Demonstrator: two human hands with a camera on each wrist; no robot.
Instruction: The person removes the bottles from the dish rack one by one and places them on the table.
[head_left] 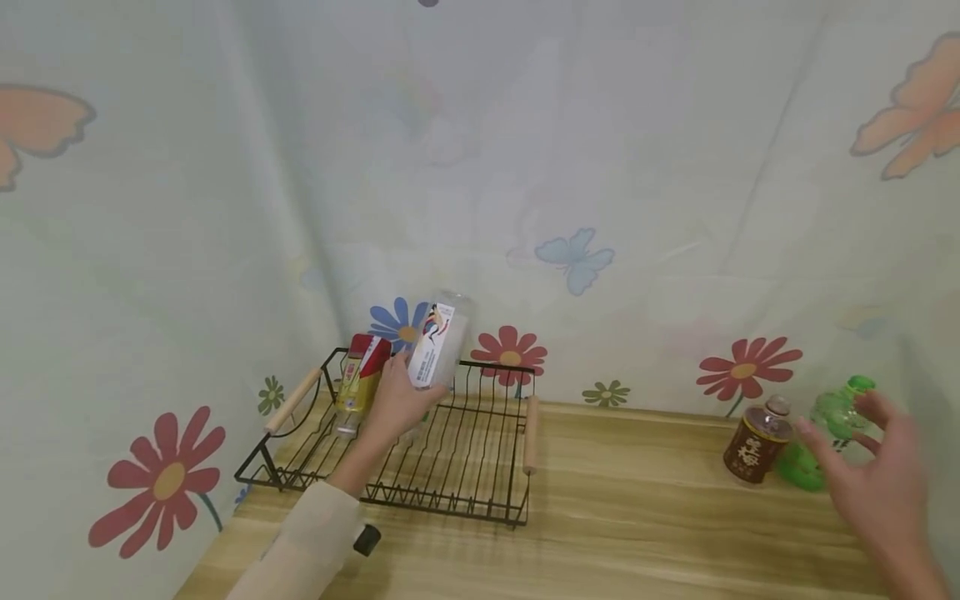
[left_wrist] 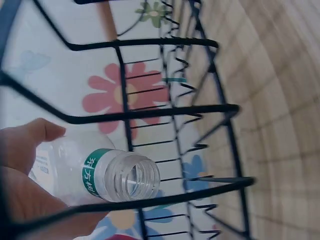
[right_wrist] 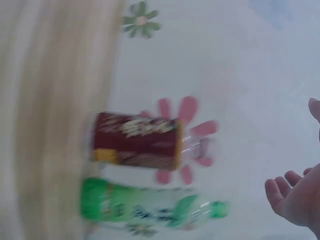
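Note:
My left hand (head_left: 397, 400) grips a clear plastic bottle (head_left: 442, 342) with a white label, tilted with its base up. In the left wrist view its uncapped mouth points down among the bars of a black wire dish rack (left_wrist: 175, 112). Just left of this hand, another bottle (head_left: 363, 375) with a red and yellow label leans neck-down in the rack. My right hand (head_left: 885, 475) is held with fingers spread, holding nothing. Nearest to it are a green bottle (right_wrist: 150, 205), partly behind the hand in the head view, and a dark-red-labelled bottle (right_wrist: 137, 142), both upright.
The rack has wooden handles, one at the left (head_left: 292, 402) and one at the right (head_left: 531, 437). It stands on a wood-grain table (head_left: 630, 500). A pale curtain (head_left: 637, 192) with printed flowers and butterflies hangs behind the table and along its left side.

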